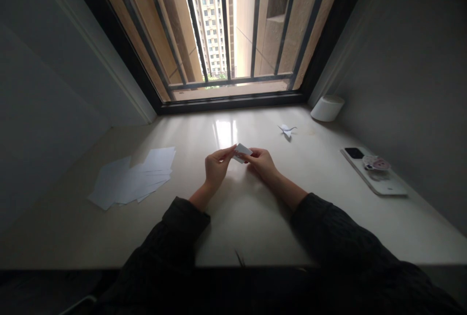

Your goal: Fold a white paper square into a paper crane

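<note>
A small piece of folded white paper (243, 149) is held between both hands, just above the middle of the pale sill. My left hand (218, 165) pinches its left corner between thumb and fingers. On the other side, my right hand (263, 163) grips the right and lower edge, thumb in front. Part of the paper is hidden behind the fingers. Beyond my right hand stands a folded paper crane (287, 130) with thin points and spread wings. To the left lie several loose white paper sheets (133, 178), overlapping in a fan.
A white cylinder-like object (327, 108) leans in the far right corner. Near the right wall lies a white phone (375, 174) with a round pinkish grip (376, 163) on its back. A dark-framed window (233, 104) with bars bounds the far side of the sill (248, 237).
</note>
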Available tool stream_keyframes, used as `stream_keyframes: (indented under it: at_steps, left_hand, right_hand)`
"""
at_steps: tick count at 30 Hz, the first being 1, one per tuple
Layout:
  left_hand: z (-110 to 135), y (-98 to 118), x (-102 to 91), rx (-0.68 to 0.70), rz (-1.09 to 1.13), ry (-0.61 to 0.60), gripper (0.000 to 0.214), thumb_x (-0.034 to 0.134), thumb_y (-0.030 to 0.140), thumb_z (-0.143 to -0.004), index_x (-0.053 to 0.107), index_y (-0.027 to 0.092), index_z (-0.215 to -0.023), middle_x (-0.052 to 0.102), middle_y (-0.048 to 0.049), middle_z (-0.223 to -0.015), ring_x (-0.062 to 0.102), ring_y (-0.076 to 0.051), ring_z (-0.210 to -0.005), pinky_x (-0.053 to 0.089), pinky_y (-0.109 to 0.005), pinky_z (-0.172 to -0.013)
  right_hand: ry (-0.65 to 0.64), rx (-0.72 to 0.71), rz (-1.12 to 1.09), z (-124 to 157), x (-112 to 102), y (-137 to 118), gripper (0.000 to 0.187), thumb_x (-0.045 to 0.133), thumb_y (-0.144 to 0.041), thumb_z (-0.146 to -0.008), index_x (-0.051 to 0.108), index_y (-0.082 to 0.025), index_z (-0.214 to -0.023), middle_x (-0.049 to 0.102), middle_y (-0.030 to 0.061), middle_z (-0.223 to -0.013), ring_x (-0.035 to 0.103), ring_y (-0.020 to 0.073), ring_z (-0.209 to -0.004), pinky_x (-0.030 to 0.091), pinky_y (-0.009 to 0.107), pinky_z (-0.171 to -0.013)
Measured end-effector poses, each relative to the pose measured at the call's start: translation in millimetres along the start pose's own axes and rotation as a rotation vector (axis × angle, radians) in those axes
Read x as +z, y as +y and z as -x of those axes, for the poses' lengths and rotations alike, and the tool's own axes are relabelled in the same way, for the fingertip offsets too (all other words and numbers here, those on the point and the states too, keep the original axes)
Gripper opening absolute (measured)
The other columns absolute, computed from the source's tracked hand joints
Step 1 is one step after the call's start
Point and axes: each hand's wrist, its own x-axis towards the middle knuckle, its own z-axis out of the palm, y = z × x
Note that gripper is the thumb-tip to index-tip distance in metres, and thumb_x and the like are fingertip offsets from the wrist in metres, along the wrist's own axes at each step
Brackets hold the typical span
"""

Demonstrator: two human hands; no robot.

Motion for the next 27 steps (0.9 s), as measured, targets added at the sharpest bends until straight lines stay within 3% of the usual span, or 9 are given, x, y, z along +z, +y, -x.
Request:
stream_keyframes:
  at_steps: [6,12,21,27]
  left_hand:
    - [-2.0,0.6,-2.8,0.016,-0.065,-0.041,0.025,0.068,0.037,-0.076,0.072,0.027,-0.099,0.072,-0.0037,-0.099,0.067,-0.023,-0.090,0.051,-0.035,-0.080]
    - [-6.5,-6.1,-4.9,0.012,-0.084,-0.042,0.026,0.068,0.037,-0.075,0.073,0.026,-0.098,0.073,-0.0052,-0.098,0.068,-0.023,-0.086,0.052,-0.036,-0.079]
    - [-12.8,-15.1,-7.4,-0.083,0.068,0.013,0.037,0.072,0.038,-0.070,0.072,0.018,-0.101,0.073,-0.0081,-0.092,0.067,-0.022,-0.080,0.054,-0.037,-0.076]
    - [-12.3,-13.5,-6.3,-0.146,0.127,-0.053,0.048,0.076,0.038,-0.066,0.068,0.017,-0.108,0.073,-0.0069,-0.084,0.067,-0.020,-0.077,0.053,-0.035,-0.077]
  right_hand:
    - [-0.004,0.054,-0.045,3.7,2.0,-3.3,0.037,0.075,-0.053,-0.059,0.068,-0.017,-0.064,0.056,-0.0011,-0.051,0.042,0.0086,-0.044,0.030,0.023,-0.041]
    - [0.005,0.058,-0.072,3.4,1.9,-5.0,0.030,0.076,-0.047,-0.060,0.071,-0.018,-0.063,0.061,0.0001,-0.054,0.049,0.0113,-0.051,0.040,0.026,-0.053]
    - [-0.104,0.027,-0.111,-0.1,-2.8,-8.9,0.039,0.066,-0.057,-0.068,0.074,-0.019,-0.069,0.069,0.0031,-0.067,0.057,0.0144,-0.060,0.046,0.030,-0.062]
    - [0.053,-0.051,-0.026,-1.4,-7.9,-3.9,0.031,0.072,-0.049,-0.067,0.075,-0.019,-0.076,0.070,0.0037,-0.070,0.058,0.0162,-0.065,0.046,0.031,-0.066]
